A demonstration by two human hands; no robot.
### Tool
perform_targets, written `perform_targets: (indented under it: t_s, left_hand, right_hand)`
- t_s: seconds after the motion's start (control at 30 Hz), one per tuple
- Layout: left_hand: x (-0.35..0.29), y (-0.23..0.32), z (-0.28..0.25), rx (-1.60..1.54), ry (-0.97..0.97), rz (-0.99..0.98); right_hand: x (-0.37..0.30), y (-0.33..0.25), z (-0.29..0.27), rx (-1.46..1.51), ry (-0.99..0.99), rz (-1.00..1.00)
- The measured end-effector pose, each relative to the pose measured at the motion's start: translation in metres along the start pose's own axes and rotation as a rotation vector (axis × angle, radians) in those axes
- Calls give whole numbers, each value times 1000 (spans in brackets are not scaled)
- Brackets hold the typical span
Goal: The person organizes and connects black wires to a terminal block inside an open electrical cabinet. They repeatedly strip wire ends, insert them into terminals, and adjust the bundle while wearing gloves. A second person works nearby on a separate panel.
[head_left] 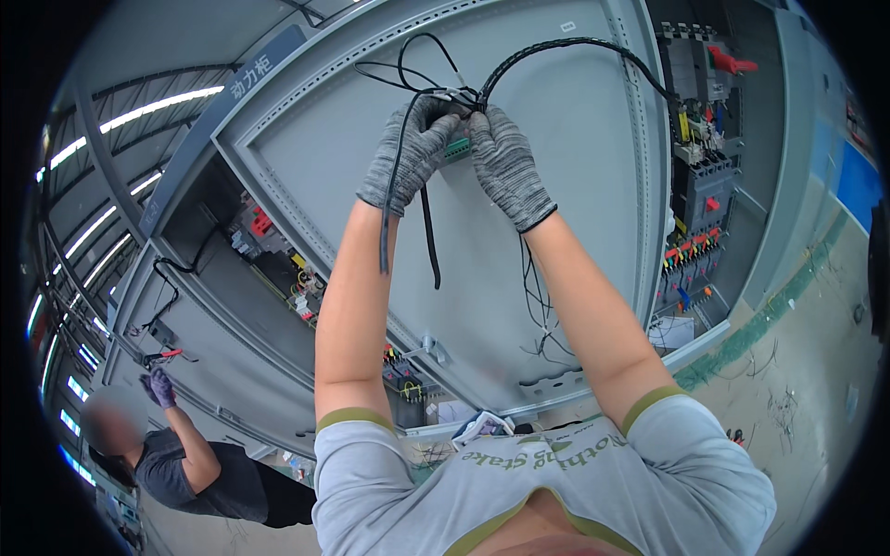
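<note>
In grey knit gloves, my left hand (408, 156) and my right hand (507, 165) meet high up against the inner face of a grey cabinet door (584, 250). The fingers of both are closed on black wires (471, 100) where the strands come together; the fingertips are partly hidden. Just below them a green terminal block (456, 149) shows between the gloves. A wrapped black cable bundle (575, 42) arches from there toward the right edge of the door. Thin loops (422, 39) stick up above my left hand, and a loose black cable end (430, 243) dangles beside my left wrist.
On the right, the open cabinet holds breakers (702, 190), a red handle (732, 61) and coloured wiring. Thin wires (547, 334) hang low on the door. At left a gloved co-worker (199, 468) works at another cabinet door (209, 361). Wire scraps lie on the floor (760, 398).
</note>
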State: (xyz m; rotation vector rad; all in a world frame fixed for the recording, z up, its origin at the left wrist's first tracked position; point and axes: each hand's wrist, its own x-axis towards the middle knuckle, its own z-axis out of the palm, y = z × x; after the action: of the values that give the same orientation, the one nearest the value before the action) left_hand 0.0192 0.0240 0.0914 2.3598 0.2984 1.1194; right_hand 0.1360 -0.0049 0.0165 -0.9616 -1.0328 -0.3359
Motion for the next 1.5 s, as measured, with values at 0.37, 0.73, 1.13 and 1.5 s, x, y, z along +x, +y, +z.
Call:
perform_targets:
  t_s: [0.37, 0.73, 1.13, 1.5]
  left_hand:
    - [-22, 11, 29, -157, 235, -2]
    - [-43, 17, 62, -322, 393, 147]
    - [-17, -42, 79, -112, 300, -5]
    - [-7, -18, 34, 748, 433, 280]
  right_hand:
    - [0, 0, -1, -209, -176, -10]
    - [2, 17, -18, -109, -129, -222]
    - [35, 9, -40, 81, -385, -84]
    - [33, 15, -4, 424, -247, 28]
